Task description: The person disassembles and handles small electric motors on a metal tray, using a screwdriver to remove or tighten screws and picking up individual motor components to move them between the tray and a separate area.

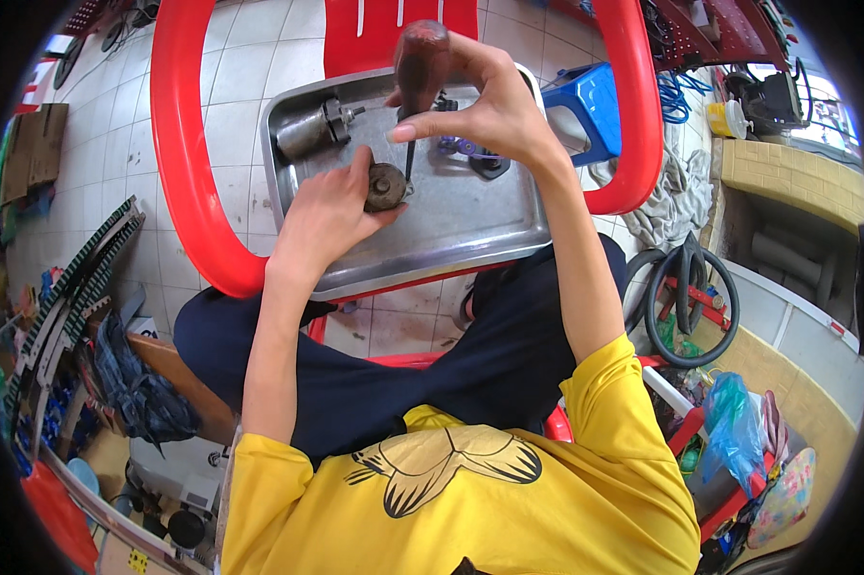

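- In the head view, our left hand (pixel 329 209) is gripping a dark, round metal part (pixel 385 188), which is sitting just left of the middle of the metal tray (pixel 422 251).
- Our right hand (pixel 494 101) is gripping a screwdriver (pixel 422 72) by its handle; the shaft is pointing down beside the part's right side, and we are not making out whether the tip is touching.
- We are judging the work on this part as under way; a metal cylinder (pixel 305 132) is lying apart from it, while the steps left are staying unclear to us.
- The tray is holding that cylinder near its far left corner, and small purple-and-dark pieces (pixel 490 167) toward its right edge, partly hidden by our right hand.
- A red chair (pixel 185 125) is apparently bearing the tray.
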{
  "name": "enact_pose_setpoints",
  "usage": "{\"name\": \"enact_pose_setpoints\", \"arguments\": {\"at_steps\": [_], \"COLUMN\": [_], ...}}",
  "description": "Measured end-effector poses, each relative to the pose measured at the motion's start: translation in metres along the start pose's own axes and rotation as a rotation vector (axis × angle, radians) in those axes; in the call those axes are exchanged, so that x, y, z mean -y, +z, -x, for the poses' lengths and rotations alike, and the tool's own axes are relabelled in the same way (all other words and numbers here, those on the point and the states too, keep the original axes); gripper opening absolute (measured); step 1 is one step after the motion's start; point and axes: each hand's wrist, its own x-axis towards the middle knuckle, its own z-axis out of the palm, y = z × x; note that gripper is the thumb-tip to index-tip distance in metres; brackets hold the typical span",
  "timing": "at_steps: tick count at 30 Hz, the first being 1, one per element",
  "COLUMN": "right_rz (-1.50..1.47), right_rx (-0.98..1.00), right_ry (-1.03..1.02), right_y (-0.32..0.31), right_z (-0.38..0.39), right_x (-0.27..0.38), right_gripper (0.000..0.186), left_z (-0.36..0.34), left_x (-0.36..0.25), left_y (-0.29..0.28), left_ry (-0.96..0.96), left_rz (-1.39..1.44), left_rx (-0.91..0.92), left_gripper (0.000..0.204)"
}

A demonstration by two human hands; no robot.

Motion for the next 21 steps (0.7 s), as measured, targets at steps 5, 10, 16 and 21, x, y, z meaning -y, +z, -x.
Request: {"name": "enact_pose_setpoints", "arguments": {"at_steps": [5,10,16,21], "right_rz": [0.008,-0.171,0.040,-0.164], "right_rx": [0.016,0.018,-0.019,-0.068], "right_ry": [0.037,-0.048,-0.030,-0.068], "right_y": [-0.003,-0.005,-0.005,0.003], "right_z": [0.003,0.005,0.003,0.002], "right_x": [0.002,-0.005,-0.006,-0.016], "right_gripper": [0.046,0.046,0.061,0.060], "left_z": [0.004,-0.001,0.003,-0.001], "left_x": [0.006,0.005,0.006,0.001], "left_y": [0.011,0.009,0.010,0.005], "left_ry": [0.098,0.074,0.088,0.000], "left_rz": [-0.043,-0.004,-0.020,0.013], "left_rx": [-0.168,-0.108,-0.143,-0.038], "left_gripper": [0.069,0.072,0.071,0.076]}}
